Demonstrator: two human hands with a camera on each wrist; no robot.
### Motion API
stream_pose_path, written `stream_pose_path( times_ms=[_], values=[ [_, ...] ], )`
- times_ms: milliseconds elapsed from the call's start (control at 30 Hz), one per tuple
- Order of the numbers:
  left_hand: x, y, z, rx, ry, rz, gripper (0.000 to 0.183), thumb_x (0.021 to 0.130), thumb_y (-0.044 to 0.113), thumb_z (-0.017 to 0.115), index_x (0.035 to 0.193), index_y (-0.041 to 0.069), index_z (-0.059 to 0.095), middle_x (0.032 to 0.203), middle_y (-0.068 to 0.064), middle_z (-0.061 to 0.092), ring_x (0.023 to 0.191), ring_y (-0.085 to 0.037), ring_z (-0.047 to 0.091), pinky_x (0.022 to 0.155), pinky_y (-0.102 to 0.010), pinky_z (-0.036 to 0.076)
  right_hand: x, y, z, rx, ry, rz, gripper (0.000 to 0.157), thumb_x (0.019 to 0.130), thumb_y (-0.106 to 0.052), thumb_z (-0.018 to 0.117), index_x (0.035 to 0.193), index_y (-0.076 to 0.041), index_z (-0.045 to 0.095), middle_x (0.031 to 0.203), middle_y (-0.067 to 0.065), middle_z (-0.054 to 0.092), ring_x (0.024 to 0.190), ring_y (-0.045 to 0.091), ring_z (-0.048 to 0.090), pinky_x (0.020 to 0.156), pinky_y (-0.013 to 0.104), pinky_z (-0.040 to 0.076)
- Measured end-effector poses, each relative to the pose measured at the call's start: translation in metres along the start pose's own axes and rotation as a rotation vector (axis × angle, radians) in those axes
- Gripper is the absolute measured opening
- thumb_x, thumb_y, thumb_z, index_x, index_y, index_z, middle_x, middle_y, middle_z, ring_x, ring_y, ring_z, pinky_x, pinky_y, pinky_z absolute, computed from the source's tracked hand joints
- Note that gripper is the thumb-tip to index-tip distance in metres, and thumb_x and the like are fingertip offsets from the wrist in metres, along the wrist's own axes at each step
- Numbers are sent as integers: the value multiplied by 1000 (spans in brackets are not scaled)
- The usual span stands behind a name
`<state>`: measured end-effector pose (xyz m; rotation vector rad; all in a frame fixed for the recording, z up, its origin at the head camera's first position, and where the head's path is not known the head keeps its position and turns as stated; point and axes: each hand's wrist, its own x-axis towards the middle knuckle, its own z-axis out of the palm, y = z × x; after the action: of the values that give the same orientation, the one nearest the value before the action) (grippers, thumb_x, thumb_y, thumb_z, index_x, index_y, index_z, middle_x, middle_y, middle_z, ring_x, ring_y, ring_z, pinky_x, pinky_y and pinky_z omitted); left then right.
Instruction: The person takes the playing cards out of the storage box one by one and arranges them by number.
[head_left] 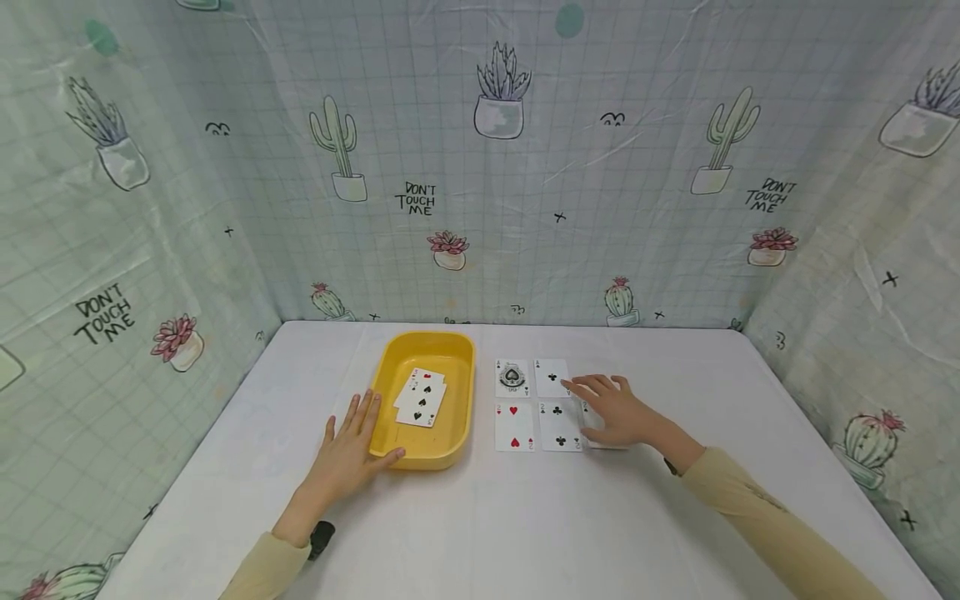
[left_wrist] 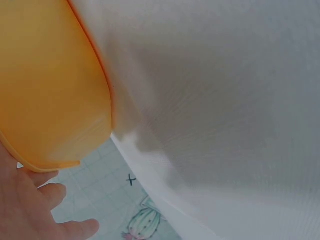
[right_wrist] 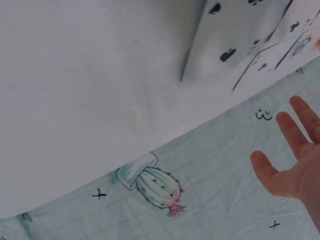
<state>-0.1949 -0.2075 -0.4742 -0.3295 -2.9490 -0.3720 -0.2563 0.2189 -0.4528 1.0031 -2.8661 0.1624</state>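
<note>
My left hand (head_left: 345, 454) rests with spread fingers along the left rim of a yellow tray (head_left: 455, 417). Inside the tray lies a small overlapping pile of playing cards (head_left: 422, 404), a three of spades uppermost. To the right of the tray, face-up cards form two rows: an ace of spades (head_left: 512, 378) and ace of clubs (head_left: 551, 377) behind, a two of hearts (head_left: 514, 427) and two of clubs (head_left: 560, 427) in front. Over the front row's right end is my right hand (head_left: 618, 414), fingers apart and holding nothing, partly hiding a spade card (right_wrist: 220, 40).
A white table (head_left: 495, 533) carries everything. Patterned cloth (head_left: 525, 183) with cactus drawings hangs behind the table and along both sides. A dark band (head_left: 321, 540) shows at the left wrist.
</note>
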Motion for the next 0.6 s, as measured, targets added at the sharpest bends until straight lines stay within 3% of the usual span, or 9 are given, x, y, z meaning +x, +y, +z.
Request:
stream_pose_path(
  times_ms=[367, 600],
  values=[
    [0, -1, 0, -8, -2, -1, 97, 77, 66, 48, 144, 9, 8, 151, -13, 11, 138, -34, 10, 103, -64, 11, 36, -30, -6, -6, -15, -87, 72, 82, -37, 58, 141, -16, 24, 137, 8, 38, 124, 28, 36, 97, 58, 26],
    [-1, -1, -1, -5, -7, -1, 98, 76, 69, 45, 144, 9, 8, 151, -12, 11, 139, -32, 9, 103, -64, 12, 56, -45, -7, 13, 18, -123, 68, 83, -38, 56, 141, -17, 26, 137, 6, 38, 123, 26, 38, 97, 55, 28]
  ],
)
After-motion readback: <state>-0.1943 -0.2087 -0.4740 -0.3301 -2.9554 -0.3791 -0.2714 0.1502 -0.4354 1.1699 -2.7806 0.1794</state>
